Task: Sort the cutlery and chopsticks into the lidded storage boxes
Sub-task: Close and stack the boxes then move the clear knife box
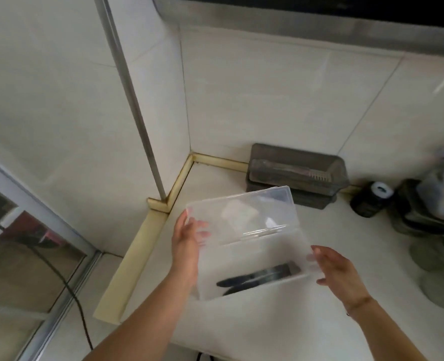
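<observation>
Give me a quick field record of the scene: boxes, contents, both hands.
clear box: translucent lidded box on the white counter, lid raised
contents: dark-handled utensils lying inside near the front wall; blurred, exact type unclear
left hand: left hand against the box's left end, fingers on the lid edge
right hand: right hand with straight fingers at the box's right end
grey box: grey lidded box against the back wall, lid shut

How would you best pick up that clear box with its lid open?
By its two short ends, one hand from each side. The clear box is long and its raised lid blocks the back. The left hand and right hand sit there.
</observation>
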`<state>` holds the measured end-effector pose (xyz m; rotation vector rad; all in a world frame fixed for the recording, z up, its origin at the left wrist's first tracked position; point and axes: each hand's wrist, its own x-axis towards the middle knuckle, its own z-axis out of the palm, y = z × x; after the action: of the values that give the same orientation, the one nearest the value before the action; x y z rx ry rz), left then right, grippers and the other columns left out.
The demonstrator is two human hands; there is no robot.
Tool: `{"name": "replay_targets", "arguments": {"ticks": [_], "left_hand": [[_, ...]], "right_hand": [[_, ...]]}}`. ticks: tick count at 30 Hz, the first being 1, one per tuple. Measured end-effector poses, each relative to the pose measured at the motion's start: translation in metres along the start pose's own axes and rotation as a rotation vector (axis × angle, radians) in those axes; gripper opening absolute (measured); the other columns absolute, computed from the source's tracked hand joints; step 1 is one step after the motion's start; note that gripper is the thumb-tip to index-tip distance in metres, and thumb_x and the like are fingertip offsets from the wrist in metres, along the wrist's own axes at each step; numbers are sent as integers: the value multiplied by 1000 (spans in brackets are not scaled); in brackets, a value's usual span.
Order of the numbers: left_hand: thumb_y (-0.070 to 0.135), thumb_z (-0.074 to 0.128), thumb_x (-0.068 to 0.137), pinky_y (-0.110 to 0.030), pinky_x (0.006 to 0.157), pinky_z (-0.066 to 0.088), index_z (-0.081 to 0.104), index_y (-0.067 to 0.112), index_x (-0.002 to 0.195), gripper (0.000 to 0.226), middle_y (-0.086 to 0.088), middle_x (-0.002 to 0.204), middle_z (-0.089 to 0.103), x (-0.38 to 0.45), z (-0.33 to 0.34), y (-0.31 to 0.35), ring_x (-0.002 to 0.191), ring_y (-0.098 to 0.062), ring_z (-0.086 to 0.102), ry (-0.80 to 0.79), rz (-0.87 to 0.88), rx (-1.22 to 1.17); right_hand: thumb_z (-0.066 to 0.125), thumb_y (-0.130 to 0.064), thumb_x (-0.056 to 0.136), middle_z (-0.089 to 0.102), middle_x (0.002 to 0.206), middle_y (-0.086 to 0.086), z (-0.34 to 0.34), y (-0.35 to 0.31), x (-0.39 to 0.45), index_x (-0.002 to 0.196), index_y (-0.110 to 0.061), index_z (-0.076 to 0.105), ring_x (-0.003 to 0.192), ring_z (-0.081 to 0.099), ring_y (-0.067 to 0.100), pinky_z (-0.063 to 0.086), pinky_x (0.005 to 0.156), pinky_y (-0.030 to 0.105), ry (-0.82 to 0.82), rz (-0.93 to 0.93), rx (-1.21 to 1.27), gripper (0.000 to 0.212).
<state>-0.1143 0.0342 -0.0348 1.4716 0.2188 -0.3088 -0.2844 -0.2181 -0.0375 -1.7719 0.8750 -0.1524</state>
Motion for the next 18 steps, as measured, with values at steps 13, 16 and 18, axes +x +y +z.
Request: {"name": "replay_targets", "arguments": {"ticks": [13, 16, 18], "left_hand": [[49, 57, 78, -23, 102, 30, 73, 15, 83, 38, 14, 122, 63, -36, -25, -9, 126, -1, 46, -344, 104, 175], [25, 73, 79, -30, 108, 31, 71, 23, 95, 17, 14, 143, 44, -56, -30, -34, 136, -2, 35, -336, 261, 367], [13, 75, 82, -33, 107, 31, 65, 30, 108, 33, 14, 145, 39, -65, -30, -49, 138, -4, 32, -321, 322, 455]], "right_hand": [[23, -76, 78, 65, 119, 2, -30, 18, -12, 119, -24, 59, 113, 57, 24, 47, 93, 51, -30, 283, 456, 75], [45, -66, 78, 70, 109, -3, -27, 21, -13, 113, -30, 64, 103, 64, 14, 53, 82, 41, -31, 164, 352, 54], [62, -53, 78, 71, 101, -11, -21, 22, -13, 104, -37, 66, 91, 66, 7, 55, 75, 34, 2, 39, 169, 31]]}}
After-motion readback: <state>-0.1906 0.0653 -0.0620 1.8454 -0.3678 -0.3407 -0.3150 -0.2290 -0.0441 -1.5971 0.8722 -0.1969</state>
